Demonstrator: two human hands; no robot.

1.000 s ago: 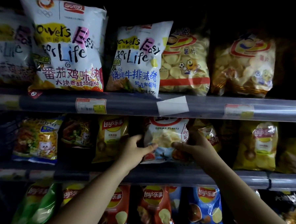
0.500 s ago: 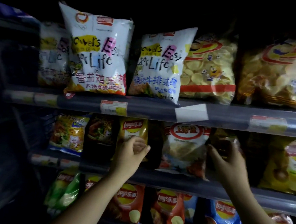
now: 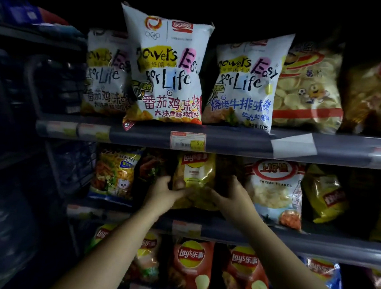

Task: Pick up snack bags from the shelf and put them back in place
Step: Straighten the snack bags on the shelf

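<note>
A yellow Lay's chip bag (image 3: 196, 175) stands on the middle shelf (image 3: 244, 230). My left hand (image 3: 165, 191) grips its left edge, thumb across the front. On the bag's lower right side my right hand (image 3: 232, 195) is closed, fingers reaching behind it. A white shrimp flakes bag (image 3: 273, 188) stands just right of my right hand. Left of the Lay's bag sit a dark bag (image 3: 152, 166) and a colourful bag with a cat (image 3: 115, 172).
The top shelf (image 3: 229, 142) carries white "Easy for Life" bags (image 3: 166, 79) and yellow chip bags (image 3: 306, 89). Red Lay's bags (image 3: 191, 265) fill the bottom shelf. More yellow bags (image 3: 322, 192) stand to the right. Dark racks lie to the left.
Both hands left the shrimp flakes bag and moved left to the yellow Lay's bag, closing on it. The view shifted left too.
</note>
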